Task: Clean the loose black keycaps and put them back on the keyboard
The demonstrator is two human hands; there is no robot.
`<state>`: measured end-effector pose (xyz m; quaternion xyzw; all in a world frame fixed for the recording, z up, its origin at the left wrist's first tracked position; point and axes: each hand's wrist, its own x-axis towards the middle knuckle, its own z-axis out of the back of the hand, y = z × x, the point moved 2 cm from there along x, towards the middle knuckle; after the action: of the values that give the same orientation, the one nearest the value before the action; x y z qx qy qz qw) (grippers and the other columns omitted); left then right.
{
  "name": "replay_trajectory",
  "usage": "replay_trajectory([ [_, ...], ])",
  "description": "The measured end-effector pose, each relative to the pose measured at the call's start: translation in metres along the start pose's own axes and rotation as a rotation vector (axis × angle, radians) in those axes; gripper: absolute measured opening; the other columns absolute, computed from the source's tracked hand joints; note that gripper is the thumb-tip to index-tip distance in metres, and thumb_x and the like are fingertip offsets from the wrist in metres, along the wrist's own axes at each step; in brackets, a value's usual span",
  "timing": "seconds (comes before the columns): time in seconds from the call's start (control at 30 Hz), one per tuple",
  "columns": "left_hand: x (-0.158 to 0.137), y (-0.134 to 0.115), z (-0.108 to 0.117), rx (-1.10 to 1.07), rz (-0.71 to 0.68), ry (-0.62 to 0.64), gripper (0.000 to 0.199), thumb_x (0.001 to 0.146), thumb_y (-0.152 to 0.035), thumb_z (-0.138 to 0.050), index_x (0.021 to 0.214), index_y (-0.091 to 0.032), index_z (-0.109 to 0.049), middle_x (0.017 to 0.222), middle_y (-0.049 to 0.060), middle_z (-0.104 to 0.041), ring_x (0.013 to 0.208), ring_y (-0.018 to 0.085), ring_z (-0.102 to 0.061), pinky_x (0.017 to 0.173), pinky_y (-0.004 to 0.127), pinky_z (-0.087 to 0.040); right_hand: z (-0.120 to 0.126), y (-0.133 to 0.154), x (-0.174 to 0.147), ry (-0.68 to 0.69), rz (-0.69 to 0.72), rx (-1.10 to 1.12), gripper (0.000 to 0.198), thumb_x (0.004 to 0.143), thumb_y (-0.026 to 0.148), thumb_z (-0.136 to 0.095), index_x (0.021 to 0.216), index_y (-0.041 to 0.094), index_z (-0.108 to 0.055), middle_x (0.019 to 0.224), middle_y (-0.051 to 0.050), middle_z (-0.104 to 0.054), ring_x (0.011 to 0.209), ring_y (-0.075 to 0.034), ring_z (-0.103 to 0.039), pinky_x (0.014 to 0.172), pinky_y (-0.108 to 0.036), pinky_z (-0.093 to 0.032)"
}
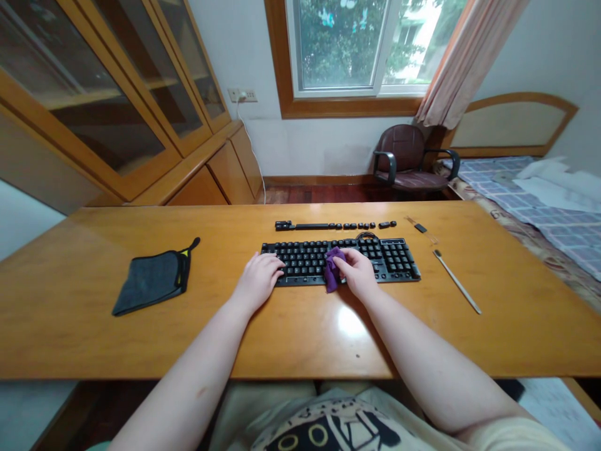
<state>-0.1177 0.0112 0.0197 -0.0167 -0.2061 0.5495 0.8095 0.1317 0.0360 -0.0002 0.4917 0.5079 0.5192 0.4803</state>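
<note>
A black keyboard [305, 263] lies on the wooden desk in front of me, with bare gaps along its lower edge where keys are off. My left hand [259, 279] rests on its left end, fingers stretched over the keys and holding nothing. In my right hand [359, 270] a bunched purple cloth [333, 269] is pinched between thumb and fingers. It touches the keyboard just right of the middle and hangs over the front edge. Behind the keyboard, several loose keycaps [350, 226] lie in a row, with a long spacebar [312, 226] toward the left.
A folded dark grey cloth [153, 282] lies at the left of the desk [225, 351]. On the right are a thin brush [457, 282] and a small wire keycap puller [421, 228]. Beyond the desk stand a brown armchair [406, 156], a bed and a glass-door cabinet [126, 94].
</note>
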Motion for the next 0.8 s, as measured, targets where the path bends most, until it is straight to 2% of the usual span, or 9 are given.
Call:
replay_trajectory([
  [0.1, 0.000, 0.011, 0.002, -0.128, 0.121, -0.036, 0.021, 0.083, -0.031, -0.050, 0.088, -0.020, -0.068, 0.103, 0.007, -0.065, 0.109, 0.023, -0.052, 0.099, 0.042, -0.039, 0.000, 0.001, -0.001, 0.005, 0.004, -0.005, 0.028, 0.071, 0.040, -0.063, 0.088, 0.018, -0.064, 0.070, -0.001, -0.064, 0.046, -0.010, -0.049, 0.044, -0.024, -0.040],
  [0.2, -0.001, 0.019, 0.000, -0.174, 0.175, -0.022, 0.020, 0.080, -0.034, -0.053, 0.084, -0.022, -0.069, 0.104, 0.006, -0.064, 0.111, 0.024, -0.049, 0.101, 0.045, -0.036, -0.001, 0.003, -0.002, 0.005, 0.005, -0.010, 0.027, 0.071, 0.040, -0.062, 0.087, 0.018, -0.064, 0.071, -0.002, -0.065, 0.046, -0.011, -0.049, 0.045, -0.025, -0.041],
  [0.57, -0.001, 0.016, -0.007, -0.145, 0.230, 0.020, 0.017, 0.079, -0.035, -0.056, 0.082, -0.026, -0.071, 0.105, 0.004, -0.065, 0.117, 0.028, -0.041, 0.103, 0.055, -0.024, -0.002, 0.002, -0.001, 0.011, 0.008, 0.019, 0.026, 0.071, 0.039, -0.063, 0.086, 0.018, -0.064, 0.069, -0.001, -0.064, 0.047, -0.010, -0.050, 0.044, -0.024, -0.040],
  [0.8, -0.003, 0.010, -0.003, -0.063, 0.218, -0.030, 0.015, 0.079, -0.033, -0.056, 0.081, -0.027, -0.070, 0.101, 0.003, -0.066, 0.116, 0.028, -0.042, 0.103, 0.059, -0.017, -0.001, 0.001, 0.001, 0.003, 0.007, 0.009, 0.027, 0.070, 0.040, -0.064, 0.085, 0.018, -0.064, 0.067, -0.001, -0.064, 0.046, -0.011, -0.050, 0.043, -0.024, -0.039],
])
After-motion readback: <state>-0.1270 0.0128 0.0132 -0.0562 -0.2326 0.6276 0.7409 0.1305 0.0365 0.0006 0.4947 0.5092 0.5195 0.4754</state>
